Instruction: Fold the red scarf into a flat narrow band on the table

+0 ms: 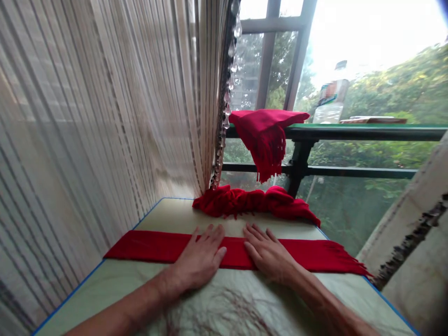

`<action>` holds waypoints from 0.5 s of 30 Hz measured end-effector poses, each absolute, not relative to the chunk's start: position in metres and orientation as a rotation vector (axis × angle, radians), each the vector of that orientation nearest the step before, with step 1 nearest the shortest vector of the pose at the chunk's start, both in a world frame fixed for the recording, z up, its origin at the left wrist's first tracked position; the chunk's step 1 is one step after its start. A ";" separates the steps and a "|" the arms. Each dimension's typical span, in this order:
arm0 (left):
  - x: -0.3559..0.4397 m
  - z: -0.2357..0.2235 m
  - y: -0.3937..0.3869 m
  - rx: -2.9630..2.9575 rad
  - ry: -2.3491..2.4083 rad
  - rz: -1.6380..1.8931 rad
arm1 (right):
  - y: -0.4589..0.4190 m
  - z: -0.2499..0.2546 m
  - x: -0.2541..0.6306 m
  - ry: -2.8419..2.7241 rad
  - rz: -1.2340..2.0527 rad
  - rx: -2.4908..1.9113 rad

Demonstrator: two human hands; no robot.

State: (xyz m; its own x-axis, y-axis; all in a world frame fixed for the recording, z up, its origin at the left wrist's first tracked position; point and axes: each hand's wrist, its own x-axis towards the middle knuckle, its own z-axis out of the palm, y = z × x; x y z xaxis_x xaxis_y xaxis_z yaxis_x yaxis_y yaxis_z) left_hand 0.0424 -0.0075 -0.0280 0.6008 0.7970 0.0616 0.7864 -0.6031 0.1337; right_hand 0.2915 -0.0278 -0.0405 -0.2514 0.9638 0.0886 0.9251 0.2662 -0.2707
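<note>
Left hand (199, 259) and right hand (271, 252) lie palm down, side by side and apart, on a folded red scarf (235, 256); the fingers are extended and somewhat spread, thumbs turned inward, with nothing pinched. Fingertips of both hands extend past the scarf's far edge; the pressure applied cannot be determined. The scarf lies as a flat, long band across the table (122, 284), its plain end at the left edge and its fringed end at the right edge. The tabletop is pale green with blue edging. Dark hair-like strands (234, 308) cross the near foreground, out of focus. At the far end of the table sits a loosely bunched red cloth (259, 203). Beyond it, another red cloth (262, 133) is draped over a dark green railing (360, 134), fringe hanging downward; whether the two are joined cannot be told. Farther right along the railing stand a clear bottle (329, 112), its label obscured, and some thin flat items (373, 120). A pale string curtain (122, 116) covers the left side, bordered by hanging clear beads (229, 93). Pale fabric (402, 233) with dark trim occupies the right. A window frame (266, 70) and green trees (413, 88) form the far background.
</note>
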 end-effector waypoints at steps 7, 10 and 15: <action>-0.108 -0.018 0.014 2.471 1.865 -0.033 | -0.028 -0.039 0.292 -2.293 0.295 -1.709; -0.127 -0.004 0.016 2.436 1.929 -0.023 | -0.028 -0.038 0.290 -2.277 0.289 -1.695; -0.069 0.037 0.041 2.554 1.742 0.256 | -0.030 -0.034 0.289 -2.264 0.255 -1.663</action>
